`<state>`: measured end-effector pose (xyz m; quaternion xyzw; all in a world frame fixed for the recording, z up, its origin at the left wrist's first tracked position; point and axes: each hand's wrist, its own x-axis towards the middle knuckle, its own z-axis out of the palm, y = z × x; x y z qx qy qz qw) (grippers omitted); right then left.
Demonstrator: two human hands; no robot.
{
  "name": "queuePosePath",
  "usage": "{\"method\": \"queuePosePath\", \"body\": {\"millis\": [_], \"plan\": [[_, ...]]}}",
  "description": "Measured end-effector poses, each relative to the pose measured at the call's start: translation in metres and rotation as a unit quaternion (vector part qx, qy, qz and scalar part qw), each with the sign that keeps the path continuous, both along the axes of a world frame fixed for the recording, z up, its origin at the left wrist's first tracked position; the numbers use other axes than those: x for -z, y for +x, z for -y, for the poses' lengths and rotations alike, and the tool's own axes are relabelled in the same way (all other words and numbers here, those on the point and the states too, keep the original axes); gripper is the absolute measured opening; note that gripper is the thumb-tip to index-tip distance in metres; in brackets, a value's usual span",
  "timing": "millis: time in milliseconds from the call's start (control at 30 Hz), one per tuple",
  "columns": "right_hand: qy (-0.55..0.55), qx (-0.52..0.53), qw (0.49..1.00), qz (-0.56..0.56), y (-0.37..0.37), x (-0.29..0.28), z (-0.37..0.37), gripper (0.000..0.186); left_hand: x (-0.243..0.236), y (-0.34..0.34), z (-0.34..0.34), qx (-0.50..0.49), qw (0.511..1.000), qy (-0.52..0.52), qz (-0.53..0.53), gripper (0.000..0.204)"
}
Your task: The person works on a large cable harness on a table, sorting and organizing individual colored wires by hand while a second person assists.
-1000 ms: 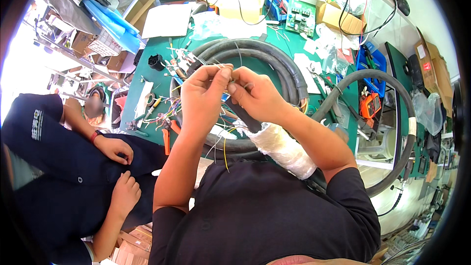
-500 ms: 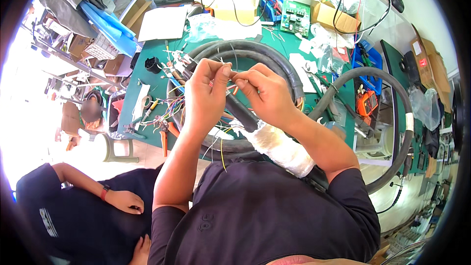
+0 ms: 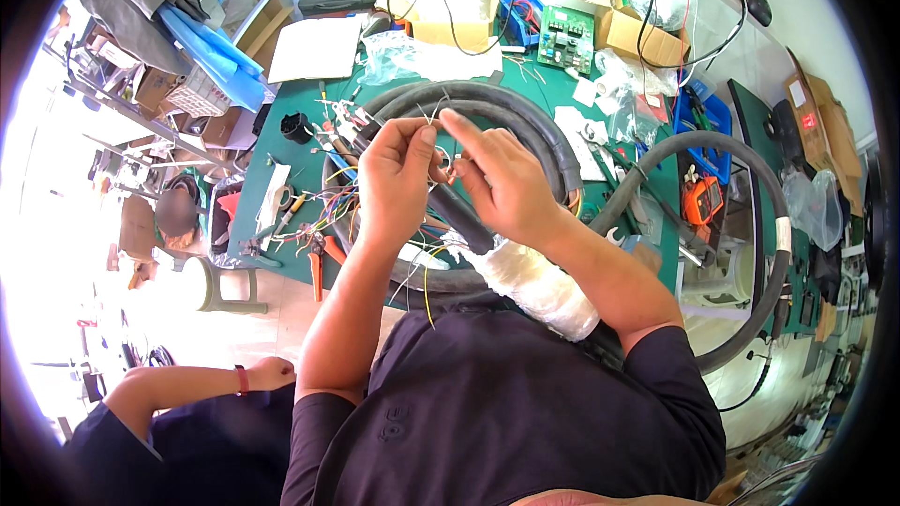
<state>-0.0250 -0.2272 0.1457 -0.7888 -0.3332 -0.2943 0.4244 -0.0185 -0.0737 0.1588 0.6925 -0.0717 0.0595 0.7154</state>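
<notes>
My left hand (image 3: 396, 173) and my right hand (image 3: 497, 178) meet over the green workbench (image 3: 281, 122), fingertips pinched together on thin pale wires (image 3: 438, 112) that stick up between them. Under the hands a thick black corrugated hose (image 3: 525, 122) lies coiled. One end of the hose, wrapped in white plastic (image 3: 534, 286), runs under my right forearm. Loose coloured wires (image 3: 328, 215) fan out from the hose at the left.
Red-handled pliers (image 3: 319, 258) lie at the bench's near-left edge, with a black cup (image 3: 297, 126) behind them. A green circuit board (image 3: 564, 37), cardboard boxes (image 3: 637, 33), an orange meter (image 3: 703, 199) and a second hose loop (image 3: 750, 178) crowd the back and right. A person in dark clothes (image 3: 187, 412) sits lower left.
Both hands have stayed pinched on the thin wires and shifted slightly. The person at lower left has dropped lower in the picture, and only an arm and a hand show now.
</notes>
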Motion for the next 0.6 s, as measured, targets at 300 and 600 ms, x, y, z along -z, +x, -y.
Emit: {"method": "queuePosePath", "body": {"millis": [300, 600], "plan": [[-0.024, 0.0, 0.999, -0.042, 0.001, 0.001, -0.0042, 0.06, -0.0031, -0.0002, 0.0025, 0.003, 1.0, -0.008, 0.004, 0.017], [-0.039, -0.013, 0.997, -0.063, -0.0003, -0.0027, -0.0014, 0.063, -0.0017, 0.0, 0.0054, 0.012, 1.0, -0.013, 0.017, 0.018]]}}
